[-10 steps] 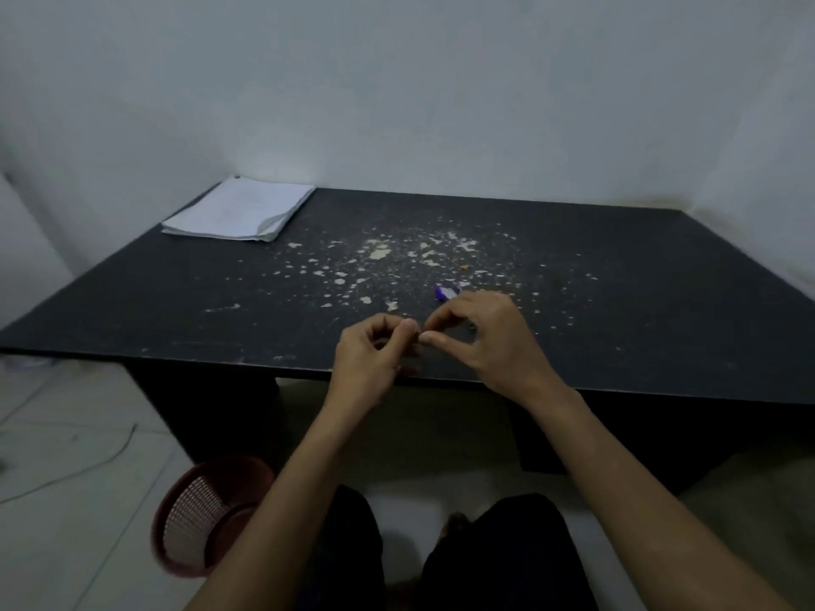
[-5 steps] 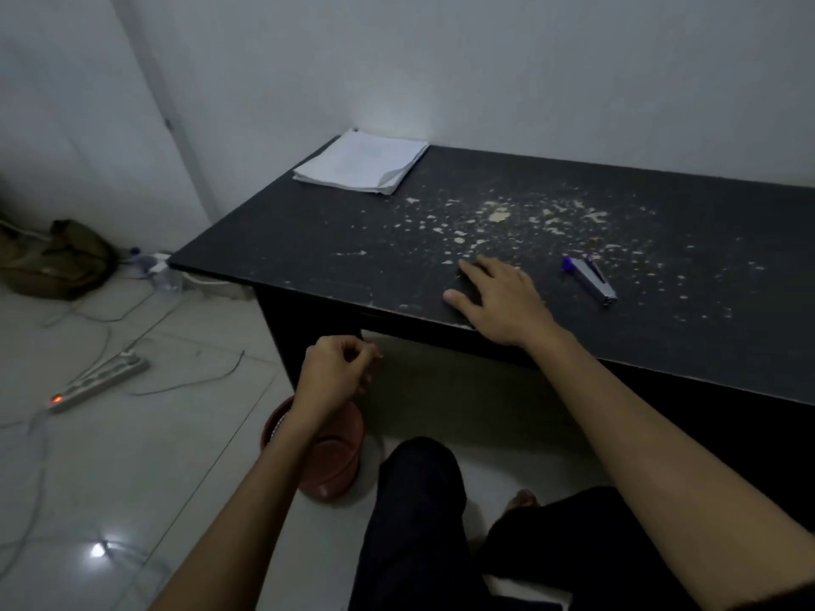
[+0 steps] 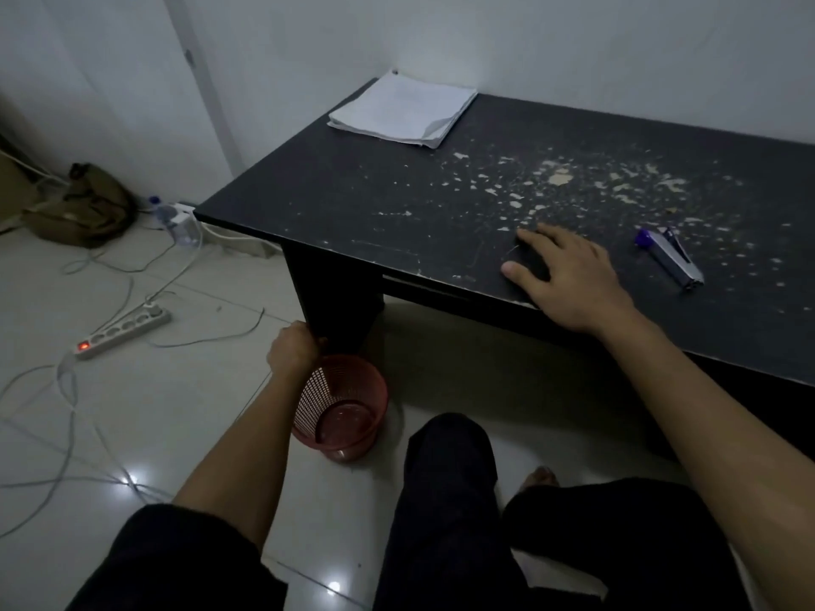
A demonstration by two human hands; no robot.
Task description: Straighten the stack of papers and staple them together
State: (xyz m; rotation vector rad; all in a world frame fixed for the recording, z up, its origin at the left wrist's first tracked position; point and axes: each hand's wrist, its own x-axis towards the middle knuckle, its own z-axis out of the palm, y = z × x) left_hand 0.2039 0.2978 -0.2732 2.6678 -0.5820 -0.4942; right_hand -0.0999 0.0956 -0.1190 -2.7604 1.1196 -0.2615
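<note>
A dim, white-walled corner holds a black bench (image 3: 353, 205), its top flecked with pale chips where the finish has worn off. The stack of papers (image 3: 399, 110) lies flat at the far left corner of the bench, close to the wall and just inside the left edge, its near right corner curling up a little. The stapler (image 3: 670, 258), silver with a purple end, lies on its side well apart from the papers, near the front edge on the right. Between the two the benchtop is bare apart from the chips.

The right hand (image 3: 566, 275) rests palm-down at the front edge, fingers spread and straight, just left of the stapler and not touching it. The left hand (image 3: 293, 348) hangs below the bench, over the rim of a red mesh wastebasket (image 3: 339, 412) on the floor; its fingers are curled into a fist, and whether they pinch anything cannot be told. Little shows inside the basket besides its glossy bottom.

Half a second ago the left hand was higher, short of the basket; it has since dropped to the rim, while the right hand has stayed flat on the bench.

On the tiled floor to the left lie a power strip (image 3: 123, 330) with a lit red switch, loose cables and an olive bag (image 3: 88, 205) against the wall.
</note>
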